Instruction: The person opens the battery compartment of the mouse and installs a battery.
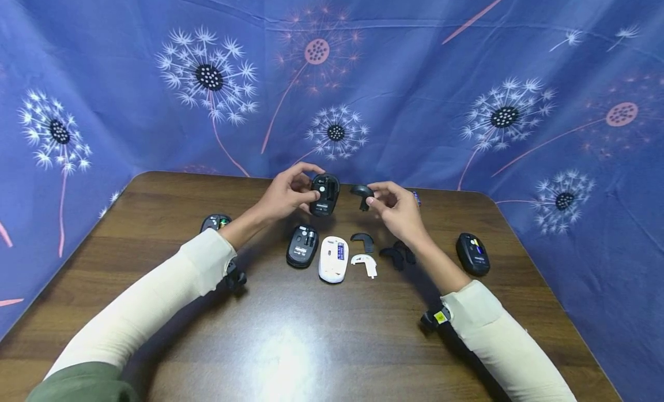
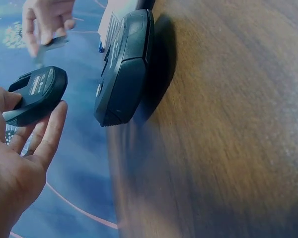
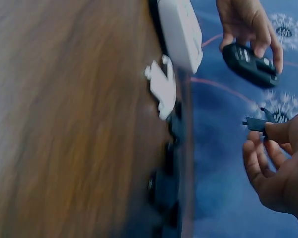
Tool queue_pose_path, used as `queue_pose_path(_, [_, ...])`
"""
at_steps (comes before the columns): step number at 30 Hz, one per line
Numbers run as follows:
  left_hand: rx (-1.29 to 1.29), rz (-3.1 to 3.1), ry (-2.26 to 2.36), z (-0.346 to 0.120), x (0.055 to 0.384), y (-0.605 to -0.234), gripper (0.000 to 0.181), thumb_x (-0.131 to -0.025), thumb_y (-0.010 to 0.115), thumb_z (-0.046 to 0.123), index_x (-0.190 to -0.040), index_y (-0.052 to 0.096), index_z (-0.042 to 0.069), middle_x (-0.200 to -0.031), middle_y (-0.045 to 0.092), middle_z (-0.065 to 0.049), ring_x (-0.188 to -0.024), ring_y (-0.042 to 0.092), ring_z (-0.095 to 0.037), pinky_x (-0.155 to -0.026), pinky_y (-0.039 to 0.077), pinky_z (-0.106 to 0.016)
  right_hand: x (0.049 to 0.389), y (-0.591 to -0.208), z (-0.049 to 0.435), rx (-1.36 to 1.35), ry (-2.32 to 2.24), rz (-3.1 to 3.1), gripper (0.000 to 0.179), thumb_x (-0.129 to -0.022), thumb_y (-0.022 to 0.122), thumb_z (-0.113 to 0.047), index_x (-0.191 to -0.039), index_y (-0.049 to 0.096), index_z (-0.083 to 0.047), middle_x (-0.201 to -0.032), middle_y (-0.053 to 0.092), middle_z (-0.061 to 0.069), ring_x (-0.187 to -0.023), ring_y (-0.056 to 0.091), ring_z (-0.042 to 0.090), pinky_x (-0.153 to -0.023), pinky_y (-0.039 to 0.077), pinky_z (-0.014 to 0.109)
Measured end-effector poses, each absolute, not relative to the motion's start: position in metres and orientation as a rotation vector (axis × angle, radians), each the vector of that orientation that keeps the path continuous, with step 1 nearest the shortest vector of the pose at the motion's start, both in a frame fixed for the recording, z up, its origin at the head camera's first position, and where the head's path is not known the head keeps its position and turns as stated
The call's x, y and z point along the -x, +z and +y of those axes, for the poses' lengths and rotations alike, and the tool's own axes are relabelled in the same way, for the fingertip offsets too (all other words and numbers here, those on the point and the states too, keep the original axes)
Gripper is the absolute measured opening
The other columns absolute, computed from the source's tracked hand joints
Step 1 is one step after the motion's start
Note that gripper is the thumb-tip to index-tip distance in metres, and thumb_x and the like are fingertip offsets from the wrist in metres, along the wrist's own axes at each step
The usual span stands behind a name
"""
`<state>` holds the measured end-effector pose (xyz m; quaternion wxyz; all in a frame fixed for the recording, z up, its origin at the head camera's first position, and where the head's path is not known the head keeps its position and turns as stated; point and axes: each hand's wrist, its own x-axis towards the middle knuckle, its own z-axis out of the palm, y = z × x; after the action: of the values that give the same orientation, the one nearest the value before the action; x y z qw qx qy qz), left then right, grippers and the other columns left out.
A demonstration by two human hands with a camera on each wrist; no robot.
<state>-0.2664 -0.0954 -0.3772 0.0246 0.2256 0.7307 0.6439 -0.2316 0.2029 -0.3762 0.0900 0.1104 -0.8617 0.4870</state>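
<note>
My left hand (image 1: 287,193) holds a black computer mouse (image 1: 325,195) above the back of the table, its underside facing me and its battery bay uncovered. Thumb and fingers grip the mouse by its sides, as the left wrist view shows. To the right, my right hand (image 1: 398,209) pinches a curved black battery cover (image 1: 362,195) between thumb and fingers. A gap separates the cover from the mouse. Below them on the table lie another black mouse (image 1: 302,246) and a white mouse (image 1: 334,259), both underside up with open bays.
Beside the white mouse lie a dark cover (image 1: 363,241), a white cover (image 1: 365,264) and more black covers (image 1: 392,256). One black mouse (image 1: 472,254) sits at the right; another (image 1: 215,222) is partly behind my left forearm. A patterned blue cloth (image 1: 415,90) hangs behind the table.
</note>
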Motion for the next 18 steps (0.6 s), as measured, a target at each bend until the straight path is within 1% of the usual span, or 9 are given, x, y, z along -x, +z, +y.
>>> queue_pose_path(2, [-0.7, 2.26, 1.991, -0.095, 0.267, -0.377, 0.054, -0.098, 0.076, -0.01, -0.149, 0.065, 0.006, -0.107, 0.073, -0.021, -0.087, 0.077, -0.023, -0.071, 0.075, -0.05, 0.233, -0.379, 0.213, -0.301, 1.406, -2.619, 0.033, -0.107, 0.077, -0.01, -0.14, 0.075, -0.006, -0.115, 0.075, 0.018, -0.088, 0.077, 0.024, -0.077, 0.073, 0.045])
queue_pose_path(4, [-0.699, 2.258, 1.99, -0.095, 0.267, -0.378, 0.054, -0.098, 0.076, -0.01, -0.149, 0.065, 0.006, -0.106, 0.073, -0.021, -0.086, 0.077, -0.023, -0.072, 0.075, -0.051, 0.234, -0.382, 0.222, -0.276, 1.363, -2.687, 0.033, -0.108, 0.076, -0.009, -0.14, 0.075, -0.004, -0.116, 0.075, 0.019, -0.093, 0.08, 0.03, -0.079, 0.074, 0.049])
queue_pose_path(5, [-0.699, 2.255, 1.992, -0.095, 0.268, -0.378, 0.054, -0.098, 0.076, -0.01, -0.149, 0.065, 0.006, -0.106, 0.073, -0.021, -0.086, 0.077, -0.023, -0.072, 0.075, -0.052, 0.235, -0.383, 0.226, -0.262, 1.348, -2.727, 0.032, -0.108, 0.076, -0.008, -0.14, 0.074, -0.003, -0.115, 0.075, 0.02, -0.095, 0.08, 0.033, -0.079, 0.074, 0.049])
queue_pose_path(6, [-0.699, 2.256, 1.992, -0.095, 0.268, -0.378, 0.054, -0.098, 0.076, -0.01, -0.149, 0.065, 0.006, -0.106, 0.073, -0.021, -0.086, 0.077, -0.023, -0.072, 0.075, -0.052, 0.237, -0.384, 0.229, -0.249, 1.34, -2.769, 0.032, -0.108, 0.075, -0.008, -0.14, 0.074, -0.002, -0.115, 0.075, 0.021, -0.097, 0.08, 0.035, -0.079, 0.074, 0.048])
queue_pose_path(8, [-0.7, 2.26, 1.99, -0.096, 0.268, -0.379, 0.054, -0.098, 0.076, -0.01, -0.149, 0.065, 0.006, -0.106, 0.073, -0.022, -0.086, 0.077, -0.024, -0.072, 0.075, -0.05, 0.239, -0.386, 0.236, -0.225, 1.329, -2.86, 0.033, -0.108, 0.074, -0.006, -0.141, 0.071, 0.002, -0.116, 0.075, 0.023, -0.098, 0.081, 0.035, -0.08, 0.074, 0.044])
queue_pose_path(12, [-0.699, 2.283, 1.981, -0.096, 0.268, -0.379, 0.054, -0.098, 0.077, -0.008, -0.148, 0.066, 0.008, -0.106, 0.073, -0.021, -0.086, 0.077, -0.025, -0.07, 0.075, -0.048, 0.243, -0.387, 0.244, -0.174, 1.317, -3.026, 0.036, -0.108, 0.073, -0.002, -0.142, 0.068, 0.006, -0.117, 0.077, 0.025, -0.095, 0.081, 0.028, -0.079, 0.073, 0.035])
queue_pose_path(15, [-0.696, 2.29, 1.976, -0.096, 0.267, -0.379, 0.054, -0.099, 0.077, -0.008, -0.149, 0.066, 0.009, -0.106, 0.073, -0.021, -0.086, 0.077, -0.025, -0.071, 0.075, -0.05, 0.246, -0.387, 0.247, -0.176, 1.204, -3.116, 0.034, -0.108, 0.073, -0.004, -0.14, 0.07, 0.006, -0.118, 0.08, 0.025, -0.095, 0.08, 0.026, -0.075, 0.069, 0.03])
queue_pose_path(18, [-0.694, 2.285, 1.968, -0.095, 0.267, -0.38, 0.054, -0.099, 0.077, -0.008, -0.149, 0.066, 0.008, -0.107, 0.072, -0.021, -0.086, 0.077, -0.024, -0.073, 0.075, -0.054, 0.248, -0.385, 0.249, -0.195, 1.051, -3.178, 0.033, -0.108, 0.073, -0.009, -0.138, 0.072, 0.005, -0.121, 0.08, 0.025, -0.1, 0.078, 0.028, -0.077, 0.063, 0.028])
